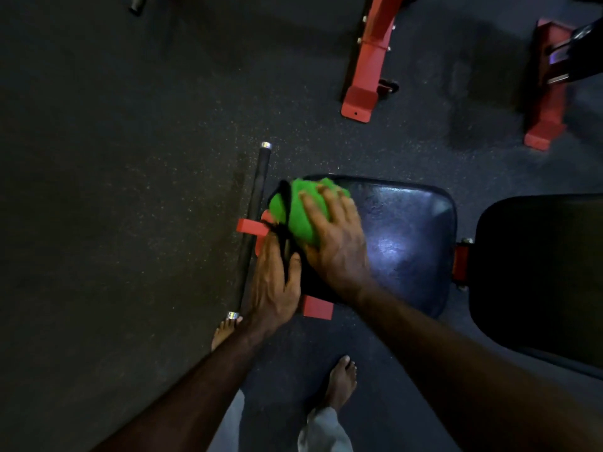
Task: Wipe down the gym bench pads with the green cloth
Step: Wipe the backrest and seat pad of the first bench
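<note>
A bright green cloth (297, 212) lies bunched on the left end of the black seat pad (404, 236). My right hand (336, 243) presses flat on the cloth with fingers spread over it. My left hand (277, 285) grips the near left edge of the same pad, with a black strap (285, 230) running over its fingers. A second, larger black pad (541, 275) of the bench sits to the right, apart from both hands.
A black bar with chrome ends (254, 220) lies along the bench's left foot, beside red frame brackets (249, 227). Red frames (368, 60) of other equipment stand on the dark rubber floor at the top right. My bare feet (341, 380) stand below the bench.
</note>
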The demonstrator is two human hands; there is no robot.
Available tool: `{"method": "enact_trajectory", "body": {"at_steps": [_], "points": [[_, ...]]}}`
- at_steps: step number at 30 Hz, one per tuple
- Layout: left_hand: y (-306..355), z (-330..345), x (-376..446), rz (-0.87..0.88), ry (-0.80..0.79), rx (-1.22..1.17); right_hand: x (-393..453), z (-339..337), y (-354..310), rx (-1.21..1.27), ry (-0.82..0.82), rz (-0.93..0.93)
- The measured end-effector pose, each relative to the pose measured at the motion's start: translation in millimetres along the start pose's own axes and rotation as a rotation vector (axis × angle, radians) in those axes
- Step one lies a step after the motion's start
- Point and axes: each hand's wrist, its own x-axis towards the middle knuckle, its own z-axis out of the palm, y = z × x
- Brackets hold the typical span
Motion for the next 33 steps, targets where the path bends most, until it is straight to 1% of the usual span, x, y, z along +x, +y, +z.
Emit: {"method": "enact_trajectory", "body": {"at_steps": [1,2,3,5,6,7,8,9,10,11,12,14,15,17,18,19,20,22,23,24,26,27,28,30,31,32,33], "points": [[-2.2,-0.2,-2.2,-0.020,0.013,0.002,-5.9,-3.1,3.3,-0.007,-0.045,-0.100],[-3.3,-0.8,-3.0,-0.035,0.014,-0.005,-7.6,-7.7,11.1,-0.014,-0.049,-0.132],[-4.0,-1.5,-3.4,-0.041,0.003,-0.027,-9.2,-8.8,18.7,-0.016,-0.020,-0.078],[-3.6,-2.9,-3.2,-0.058,-0.015,-0.109,-15.6,-7.1,15.6,0.059,0.087,0.226],[-3.4,-3.6,-2.2,-0.076,-0.005,-0.158,-21.8,-6.2,4.2,0.098,0.125,0.340],[-1.9,-4.8,-0.8,-0.109,0.025,-0.206,-29.3,-4.5,-8.4,0.105,0.116,0.346],[0.3,-5.8,-0.1,-0.154,0.070,-0.245,-40.6,-2.1,-16.1,0.102,0.064,0.251],[1.9,-7.4,0.2,-0.197,0.121,-0.269,-53.2,0.0,-17.8,0.096,-0.011,0.115],[4.2,-8.9,1.1,-0.222,0.162,-0.283,-63.2,-0.3,-12.5,0.077,-0.062,0.006],[6.6,-10.2,0.7,-0.217,0.183,-0.293,-71.7,-2.4,-2.6,0.049,-0.068,-0.039],[7.4,-12.1,-0.2,-0.189,0.187,-0.296,-80.5,-2.5,5.0,0.032,-0.042,0.005],[8.2,-14.2,-4.7,-0.123,0.168,-0.284,-99.9,-1.2,1.0,0.062,0.011,0.246],[8.3,-13.9,-7.5,-0.082,0.160,-0.248,-110.4,-1.2,-7.8,0.069,-0.007,0.289],[13.7,-12.3,-13.5,0.046,0.148,-0.087,-134.5,-8.1,-17.6,0.049,-0.076,0.158],[17.4,-10.1,-16.0,0.113,0.148,0.012,-144.7,-10.8,-13.1,0.049,-0.093,0.123],[24.2,-7.1,-19.3,0.177,0.137,0.097,-153.3,-14.6,-4.3,0.049,-0.073,0.157],[30.9,-3.6,-22.7,0.226,0.107,0.156,-160.6,-17.1,4.2,0.075,-0.013,0.265],[44.2,4.7,-29.8,0.286,0.007,0.227,-174.8,-19.3,11.9,0.146,0.150,0.602],[49.3,10.1,-32.9,0.300,-0.048,0.248,-179.7,-21.8,10.3,0.163,0.180,0.691],[51.9,15.6,-35.7,0.309,-0.099,0.260,-184.8,-24.8,7.7,0.160,0.139,0.656],[55.8,23.9,-40.7,0.338,-0.193,0.277,-198.2,-29.8,13.9,0.121,0.029,0.488],[59.0,28.1,-43.0,0.361,-0.237,0.290,-203.1,-34.4,25.5,0.108,0.026,0.484],[63.3,32.5,-45.7,0.383,-0.277,0.304,-208.1,-39.6,37.1,0.136,0.069,0.582],[66.6,37.4,-50.5,0.398,-0.337,0.327,-207.5,-41.5,49.1,0.220,0.185,0.925],[68.6,39.8,-52.9,0.406,-0.353,0.338,-206.1,-43.0,48.9,0.232,0.188,0.997],[69.7,41.4,-55.3,0.417,-0.365,0.347,-207.0,-46.0,47.1,0.218,0.138,0.929],[72.8,44.3,-57.5,0.431,-0.376,0.354,-211.7,-48.4,46.8,0.203,0.068,0.795]]}}
